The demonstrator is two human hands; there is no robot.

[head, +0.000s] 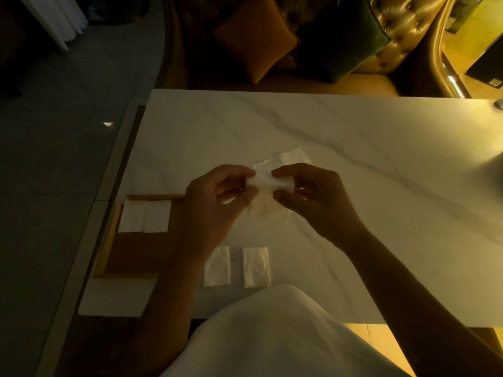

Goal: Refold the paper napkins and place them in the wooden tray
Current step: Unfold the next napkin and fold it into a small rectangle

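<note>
1. Five white napkins can be counted. The left tray napkin (132, 220) and right tray napkin (157, 220) lie folded side by side, edges touching, at the far end of the tray. The left table napkin (217, 266) and right table napkin (255, 266) lie folded on the table near the person, a narrow gap between them. The held napkin (265, 180) is up between the hands.
2. A crumpled white sheet (292, 157) lies just beyond the hands. Whether it is part of the held napkin or a separate one cannot be told.
3. There is one wooden tray (136, 254) at the table's left edge, and its near part is bare wood.
4. The marble table (353, 126) is white with grey veins. The room is dim, with a warm yellow light coming from the right.
5. Beyond the table stands a tufted golden sofa (408, 36) with an orange cushion (255, 42) and a green cushion (340, 42). A grey floor (54, 145) shows on the left.
6. The left hand (217, 197) pinches the held napkin's left end between thumb and forefinger, the other fingers curled beneath.
7. The right hand (310, 197) pinches the right end in the same way — thumb above, fingers below.
</note>
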